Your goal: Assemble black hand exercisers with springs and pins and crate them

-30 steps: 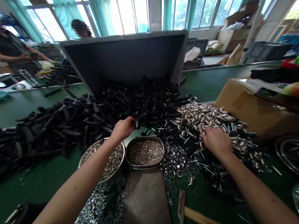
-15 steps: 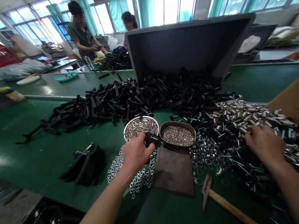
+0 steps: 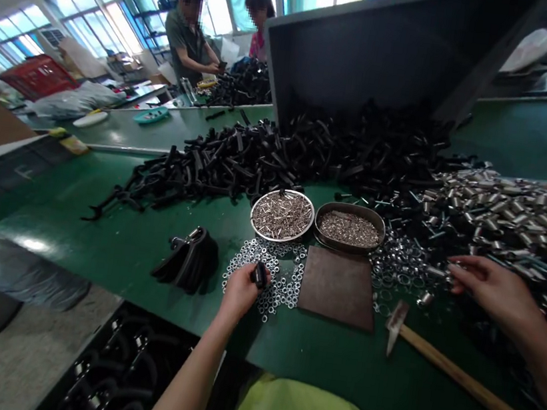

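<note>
My left hand (image 3: 240,289) is closed around a black part (image 3: 259,275), mostly hidden by the fingers. It is above scattered metal nuts (image 3: 287,293) on the table. My right hand (image 3: 496,291) has thumb and fingers pinched together at the left edge of the heap of metal sleeves (image 3: 529,212). A small shiny metal piece shows at its fingertips, too small to make out fully. Near it lie clear rings (image 3: 387,294) and a loose metal sleeve (image 3: 425,298). A round dish of metal pins (image 3: 282,215) and an oval tin of small metal bits (image 3: 349,230) stand ahead.
A hammer (image 3: 462,378) lies at front right, beside a flat metal plate (image 3: 338,287). Black parts (image 3: 208,163) spill from a tipped grey bin (image 3: 374,50). A bundle of black parts (image 3: 190,260) sits at left. Two people (image 3: 188,32) are across the table.
My left hand has drawn back from the round dish to the nuts, still holding the black part. The right hand has come out of the metal sleeves toward me. The view has shifted.
</note>
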Demonstrator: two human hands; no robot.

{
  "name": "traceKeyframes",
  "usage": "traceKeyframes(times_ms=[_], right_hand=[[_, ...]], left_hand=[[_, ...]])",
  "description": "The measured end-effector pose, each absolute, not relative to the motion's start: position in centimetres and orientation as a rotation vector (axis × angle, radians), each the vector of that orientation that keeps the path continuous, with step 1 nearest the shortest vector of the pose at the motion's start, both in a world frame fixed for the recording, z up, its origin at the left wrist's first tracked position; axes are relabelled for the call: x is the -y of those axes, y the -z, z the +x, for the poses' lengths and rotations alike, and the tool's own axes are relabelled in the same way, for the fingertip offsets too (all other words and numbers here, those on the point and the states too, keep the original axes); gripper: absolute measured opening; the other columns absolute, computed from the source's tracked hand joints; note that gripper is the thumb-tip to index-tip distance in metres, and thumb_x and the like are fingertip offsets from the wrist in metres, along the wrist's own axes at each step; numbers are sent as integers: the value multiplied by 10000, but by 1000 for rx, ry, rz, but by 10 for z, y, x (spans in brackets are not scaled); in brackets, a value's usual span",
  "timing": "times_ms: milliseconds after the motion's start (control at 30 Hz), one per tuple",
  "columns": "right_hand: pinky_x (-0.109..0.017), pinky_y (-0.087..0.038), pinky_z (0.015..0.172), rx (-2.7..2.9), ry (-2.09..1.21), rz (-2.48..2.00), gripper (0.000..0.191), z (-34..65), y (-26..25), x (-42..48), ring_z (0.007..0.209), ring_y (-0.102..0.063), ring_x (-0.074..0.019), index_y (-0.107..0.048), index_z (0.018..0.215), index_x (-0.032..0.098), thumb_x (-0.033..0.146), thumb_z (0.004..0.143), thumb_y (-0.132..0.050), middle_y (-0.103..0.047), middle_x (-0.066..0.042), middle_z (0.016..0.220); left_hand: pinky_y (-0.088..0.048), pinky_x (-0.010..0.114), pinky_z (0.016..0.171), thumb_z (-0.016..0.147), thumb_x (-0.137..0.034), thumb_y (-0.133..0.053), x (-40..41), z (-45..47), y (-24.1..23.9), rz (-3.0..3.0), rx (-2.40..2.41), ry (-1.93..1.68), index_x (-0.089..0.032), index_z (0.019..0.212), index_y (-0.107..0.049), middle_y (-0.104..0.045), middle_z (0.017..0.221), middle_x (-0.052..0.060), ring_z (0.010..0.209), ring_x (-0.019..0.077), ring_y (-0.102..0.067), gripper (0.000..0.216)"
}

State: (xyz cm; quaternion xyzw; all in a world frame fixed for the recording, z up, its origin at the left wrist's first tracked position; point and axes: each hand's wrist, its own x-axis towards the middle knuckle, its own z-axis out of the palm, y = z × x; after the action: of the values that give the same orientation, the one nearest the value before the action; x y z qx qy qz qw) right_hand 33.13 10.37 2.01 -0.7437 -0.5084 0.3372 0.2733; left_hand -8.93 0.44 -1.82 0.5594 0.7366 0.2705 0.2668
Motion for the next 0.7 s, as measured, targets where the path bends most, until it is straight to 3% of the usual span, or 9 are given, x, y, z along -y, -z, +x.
traceKeyframes(times_ms=[100,200,467,600,700], right_hand=[[-282,-317,430,1346,-1094,-1911,191,324,-14,-100,385,-438,-114,-544,803,185,367,787,-601,-503,24,486],[-251,-240,378,1232,-1254,-1759,220,316,-10,-96,363,-370,-83,-480,743,211,391,765,-605,-469,46,487],[-230,-345,403,1261,-992,-1587,300,312,-5,-90,449,-450,-97,-562,883,179,421,725,-641,-520,31,574],[-220,-363,395,1168,-1079,-1439,347,302,-10,-79,452,-457,-87,-556,881,174,457,710,-664,-541,28,611],[-210,-380,409,1150,-1229,-1332,324,282,-17,-62,467,-471,-78,-560,904,182,444,738,-655,-546,33,641]], left_hand=[[-445,304,765,768,-236,-585,-10,-77,20,1637,-2007,-615,-198,858,-674,-679,863,63,843,204,-619,132],[-431,288,772,727,-134,-577,-16,-66,20,1743,-1970,-482,-210,791,-668,-663,866,57,858,200,-611,134],[-413,276,742,701,-36,-504,-22,-67,23,1944,-1877,-270,-188,751,-585,-624,870,63,837,194,-589,180],[-421,290,705,771,-202,-552,-20,-68,19,1921,-1907,-474,-197,732,-561,-625,778,44,767,203,-590,40],[-444,295,688,773,-371,-585,-19,-58,9,1664,-1864,-738,-198,821,-597,-645,767,33,734,205,-610,180]])
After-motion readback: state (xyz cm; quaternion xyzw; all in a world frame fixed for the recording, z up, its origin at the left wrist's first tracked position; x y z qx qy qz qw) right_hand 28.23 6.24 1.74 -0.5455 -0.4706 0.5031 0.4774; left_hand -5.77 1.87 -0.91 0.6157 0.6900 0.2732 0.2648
